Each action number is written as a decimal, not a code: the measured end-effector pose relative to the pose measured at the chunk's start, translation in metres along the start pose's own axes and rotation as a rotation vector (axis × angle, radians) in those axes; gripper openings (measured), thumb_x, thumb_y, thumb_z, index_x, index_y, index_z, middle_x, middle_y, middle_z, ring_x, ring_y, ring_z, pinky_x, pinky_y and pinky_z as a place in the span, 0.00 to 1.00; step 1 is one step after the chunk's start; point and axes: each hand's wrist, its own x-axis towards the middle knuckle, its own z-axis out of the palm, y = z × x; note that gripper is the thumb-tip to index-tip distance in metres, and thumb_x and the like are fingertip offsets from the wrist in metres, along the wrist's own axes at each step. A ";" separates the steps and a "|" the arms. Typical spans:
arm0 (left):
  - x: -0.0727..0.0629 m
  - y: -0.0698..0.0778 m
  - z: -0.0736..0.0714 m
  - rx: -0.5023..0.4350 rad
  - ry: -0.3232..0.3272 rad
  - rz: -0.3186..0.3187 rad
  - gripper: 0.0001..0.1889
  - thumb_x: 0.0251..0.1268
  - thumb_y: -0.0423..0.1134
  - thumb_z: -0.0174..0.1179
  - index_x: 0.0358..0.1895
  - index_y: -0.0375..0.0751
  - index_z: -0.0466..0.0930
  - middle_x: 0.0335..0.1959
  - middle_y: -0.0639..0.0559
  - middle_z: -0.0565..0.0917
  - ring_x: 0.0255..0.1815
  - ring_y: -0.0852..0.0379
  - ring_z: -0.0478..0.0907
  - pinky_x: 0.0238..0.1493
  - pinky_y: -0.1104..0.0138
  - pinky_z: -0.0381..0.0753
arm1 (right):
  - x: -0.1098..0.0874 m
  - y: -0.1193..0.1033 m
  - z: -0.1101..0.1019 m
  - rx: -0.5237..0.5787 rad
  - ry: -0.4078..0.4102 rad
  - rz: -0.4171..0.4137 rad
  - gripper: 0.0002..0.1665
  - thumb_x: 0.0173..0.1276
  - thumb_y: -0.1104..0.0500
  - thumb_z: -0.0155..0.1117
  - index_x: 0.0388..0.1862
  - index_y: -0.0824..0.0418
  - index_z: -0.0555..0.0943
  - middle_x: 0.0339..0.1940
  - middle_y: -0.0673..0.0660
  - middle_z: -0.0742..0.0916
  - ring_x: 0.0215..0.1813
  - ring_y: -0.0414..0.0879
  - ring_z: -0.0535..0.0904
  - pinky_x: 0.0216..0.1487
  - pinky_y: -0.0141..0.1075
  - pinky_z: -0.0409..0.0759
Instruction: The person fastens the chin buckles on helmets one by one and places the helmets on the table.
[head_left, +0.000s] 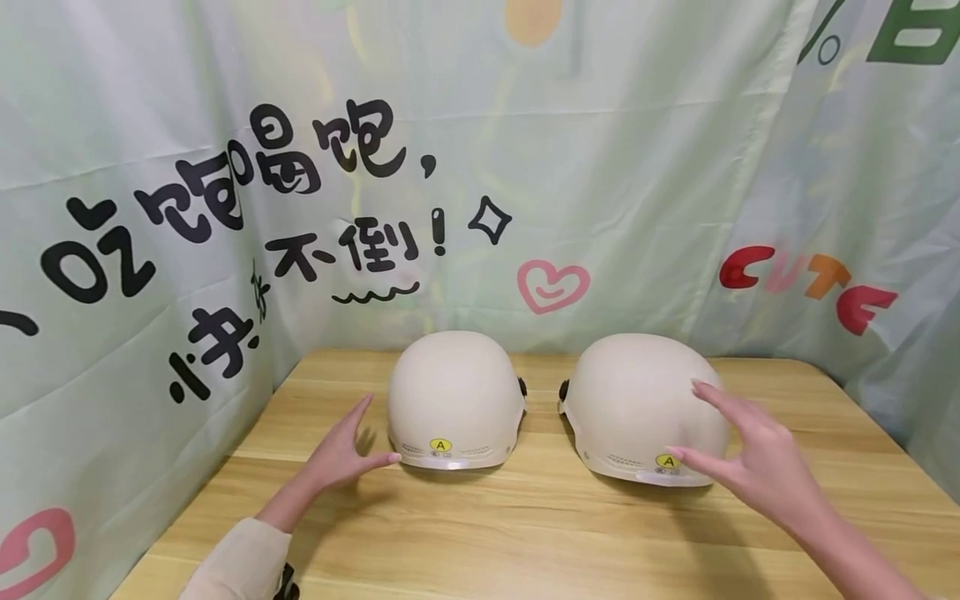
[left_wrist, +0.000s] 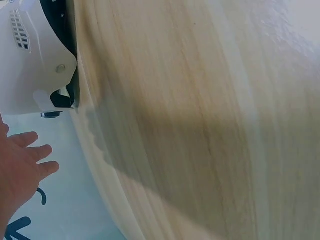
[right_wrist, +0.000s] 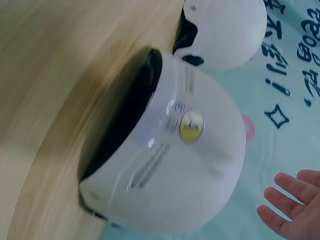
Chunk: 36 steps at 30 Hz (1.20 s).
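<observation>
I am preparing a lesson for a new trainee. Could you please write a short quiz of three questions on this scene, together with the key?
1. How many helmets stand on the table?
2. True or false: the left hand holds a helmet up off the table.
3. What colour is the round sticker marked A on each helmet? (a) red, (b) yellow, (c) blue

Key: 1. Two. 2. False; both helmets rest on the table. 3. b.

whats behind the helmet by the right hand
In the head view, a pale printed cloth hangs beyond it; the helmet hides the tabletop directly behind, so anything there can't be seen.
</observation>
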 end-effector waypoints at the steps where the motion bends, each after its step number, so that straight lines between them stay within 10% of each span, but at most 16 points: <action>1: 0.001 0.000 0.000 -0.007 0.000 -0.006 0.58 0.44 0.62 0.67 0.73 0.36 0.45 0.71 0.32 0.55 0.68 0.31 0.56 0.63 0.39 0.60 | 0.001 -0.003 0.003 0.008 -0.002 -0.008 0.47 0.31 0.53 0.82 0.56 0.62 0.76 0.49 0.63 0.83 0.49 0.58 0.75 0.48 0.38 0.73; 10: 0.010 0.004 0.006 -0.087 -0.018 -0.029 0.57 0.44 0.58 0.69 0.73 0.36 0.45 0.71 0.34 0.57 0.70 0.33 0.55 0.65 0.39 0.57 | 0.007 -0.025 0.036 0.121 -0.016 -0.051 0.43 0.36 0.56 0.81 0.55 0.63 0.76 0.46 0.59 0.85 0.49 0.40 0.75 0.49 0.13 0.60; 19: 0.014 0.002 0.013 -0.148 -0.033 -0.052 0.57 0.45 0.56 0.70 0.73 0.38 0.43 0.70 0.33 0.59 0.70 0.33 0.55 0.65 0.38 0.57 | 0.015 -0.040 0.072 0.212 -0.104 -0.018 0.40 0.44 0.58 0.77 0.57 0.67 0.74 0.45 0.61 0.86 0.49 0.55 0.80 0.44 0.50 0.79; 36: 0.020 -0.006 0.022 -0.206 -0.053 -0.077 0.56 0.46 0.54 0.70 0.73 0.40 0.42 0.65 0.32 0.66 0.65 0.33 0.63 0.62 0.40 0.64 | 0.023 -0.049 0.147 0.311 -0.324 0.225 0.46 0.51 0.48 0.73 0.64 0.69 0.67 0.45 0.65 0.85 0.49 0.57 0.81 0.47 0.48 0.80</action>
